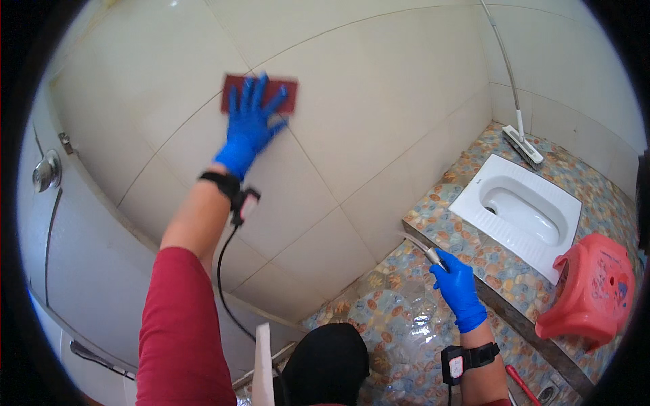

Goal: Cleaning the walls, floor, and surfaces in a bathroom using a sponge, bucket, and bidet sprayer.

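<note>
My left hand (253,119), in a blue glove, lies flat with spread fingers on a dark red scouring pad (289,96) against the beige wall tiles (365,106). Lower right, my right hand (453,284), also gloved in blue, is closed around a metal nozzle (432,256). Water (412,238) comes from the nozzle's tip towards the foot of the wall. Both wrists bear black straps with small devices.
A white squat toilet (523,208) is set in a raised, pebble-patterned step. Behind it stands a long-handled brush (523,144). A red plastic stool (591,292) stands at the right, near a floor drain (547,394). A door with a round knob (46,171) is at the left.
</note>
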`<move>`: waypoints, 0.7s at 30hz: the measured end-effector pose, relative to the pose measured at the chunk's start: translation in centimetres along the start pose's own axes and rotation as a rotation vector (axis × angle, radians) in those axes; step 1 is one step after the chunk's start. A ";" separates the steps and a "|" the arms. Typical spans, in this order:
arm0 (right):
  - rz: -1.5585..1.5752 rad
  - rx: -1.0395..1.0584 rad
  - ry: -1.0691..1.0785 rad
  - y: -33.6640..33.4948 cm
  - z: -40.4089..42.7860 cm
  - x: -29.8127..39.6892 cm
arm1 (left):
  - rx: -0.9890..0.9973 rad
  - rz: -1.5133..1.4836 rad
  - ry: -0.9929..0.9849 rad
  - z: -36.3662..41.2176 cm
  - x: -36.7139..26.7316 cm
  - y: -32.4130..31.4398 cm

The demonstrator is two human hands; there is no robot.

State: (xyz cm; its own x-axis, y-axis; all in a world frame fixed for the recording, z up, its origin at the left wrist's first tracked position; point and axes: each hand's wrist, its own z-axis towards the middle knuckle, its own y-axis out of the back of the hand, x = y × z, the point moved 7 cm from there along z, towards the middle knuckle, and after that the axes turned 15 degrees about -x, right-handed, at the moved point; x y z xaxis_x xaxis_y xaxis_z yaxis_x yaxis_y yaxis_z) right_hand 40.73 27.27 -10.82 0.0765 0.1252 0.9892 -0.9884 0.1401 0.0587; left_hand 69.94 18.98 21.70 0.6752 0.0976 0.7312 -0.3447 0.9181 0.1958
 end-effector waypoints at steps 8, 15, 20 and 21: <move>0.205 -0.145 0.037 1.1 1.2 3.5 | 0.206 -0.566 -0.238 -7.3 -14.2 -4.3; -0.119 -0.210 0.439 -1.0 4.8 10.8 | 0.223 -0.455 -0.355 -9.4 -14.2 -5.6; -0.140 -0.335 0.716 -4.2 9.5 20.2 | 0.264 -0.325 -0.273 -1.5 -9.3 -5.8; -0.204 -0.383 0.784 -4.4 9.7 21.3 | 0.253 -0.333 -0.268 -0.6 -8.7 -5.4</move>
State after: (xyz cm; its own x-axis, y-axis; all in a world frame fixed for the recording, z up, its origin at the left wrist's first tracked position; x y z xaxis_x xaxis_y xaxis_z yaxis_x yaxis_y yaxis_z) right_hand 45.47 19.77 11.28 0.4523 0.6774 0.5801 -0.8448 0.5340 0.0352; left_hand 66.28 13.40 13.92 0.5953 -0.3184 0.7378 -0.3082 0.7574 0.5756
